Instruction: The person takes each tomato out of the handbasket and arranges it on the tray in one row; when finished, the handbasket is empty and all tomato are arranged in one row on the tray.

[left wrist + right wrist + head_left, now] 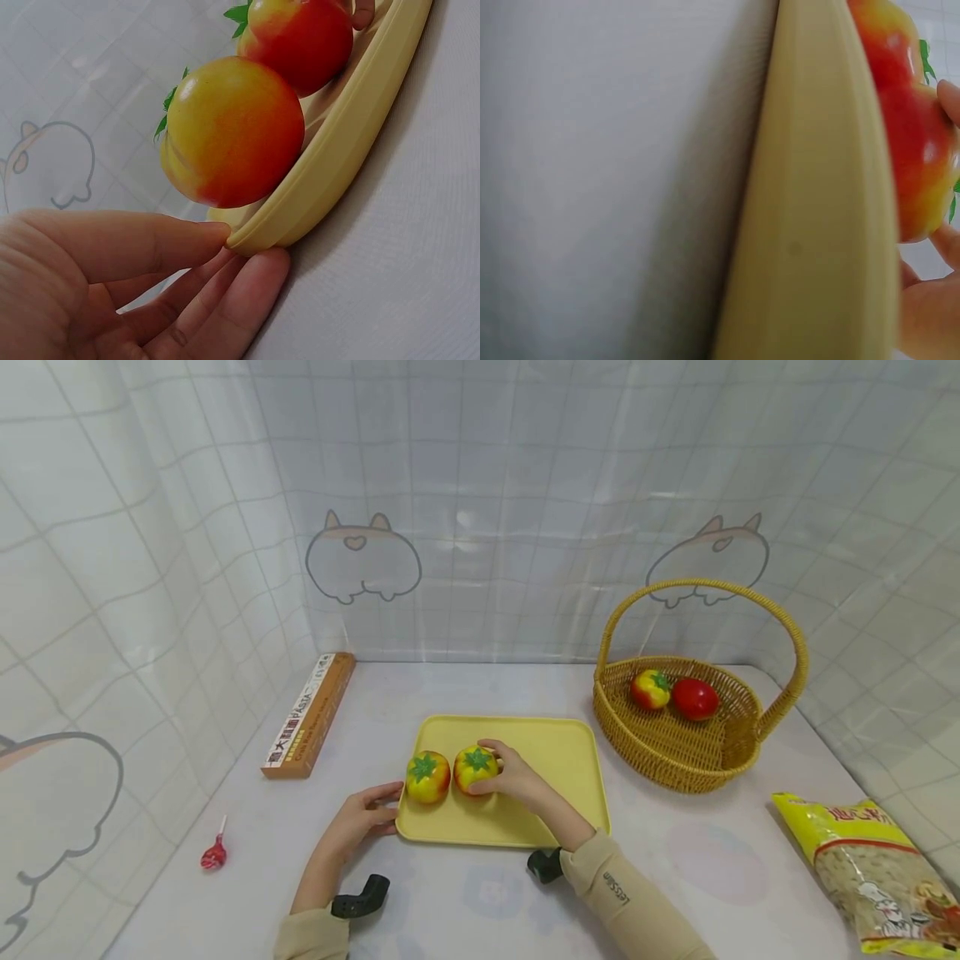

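Observation:
A yellow tray (543, 752) lies flat on the table with two yellow-red tomatoes on its left half, green leaves on top. My left hand (358, 825) pinches the tray's left edge, thumb at the rim and fingers against the outer side in the left wrist view. Closest to that hand is the left tomato (232, 131). Over the tray, my right hand (521, 781) grips the right tomato (476, 767) between thumb and fingers. Both tomatoes sit side by side, and the tray wall (817, 187) hides part of the right hand in the right wrist view.
A wicker basket (660, 770) with a tall handle stands at the back right, holding another yellow-red tomato (649, 690) and a red fruit (695, 699). A pasta box (311, 718) lies back left, a red lollipop (214, 853) at left, and a yellow food bag (873, 872) front right.

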The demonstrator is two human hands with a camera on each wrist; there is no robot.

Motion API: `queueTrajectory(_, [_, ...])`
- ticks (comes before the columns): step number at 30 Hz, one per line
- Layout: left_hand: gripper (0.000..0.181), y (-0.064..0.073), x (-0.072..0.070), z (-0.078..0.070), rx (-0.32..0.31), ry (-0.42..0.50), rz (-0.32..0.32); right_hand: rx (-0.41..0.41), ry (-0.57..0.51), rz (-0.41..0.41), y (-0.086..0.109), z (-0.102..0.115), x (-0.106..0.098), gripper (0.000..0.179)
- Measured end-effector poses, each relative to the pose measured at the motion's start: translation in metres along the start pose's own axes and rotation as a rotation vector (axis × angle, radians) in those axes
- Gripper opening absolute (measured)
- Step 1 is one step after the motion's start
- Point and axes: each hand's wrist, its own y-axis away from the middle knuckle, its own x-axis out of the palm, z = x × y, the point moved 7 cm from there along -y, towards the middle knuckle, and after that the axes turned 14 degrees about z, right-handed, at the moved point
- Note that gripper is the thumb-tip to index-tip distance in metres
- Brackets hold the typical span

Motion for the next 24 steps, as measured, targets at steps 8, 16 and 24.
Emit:
queueTrajectory(8, [0.053, 0.001, 0.001, -0.001, -0.001, 0.01, 0.004, 0.016, 0.001, 0.006, -0.005, -0.014, -0.003, 0.085])
queueTrajectory(16, [0.052, -0.001, 0.001, 0.004, -0.001, 0.02, 0.005, 0.028, 0.009, -0.009, 0.005, -0.006, -0.019, 0.085])
queueTrajectory(24, [0.052, 0.004, 0.004, -0.005, 0.013, 0.013, 0.015, 0.024, -0.007, -0.033, 0.027, 0.016, -0.052, 0.08])
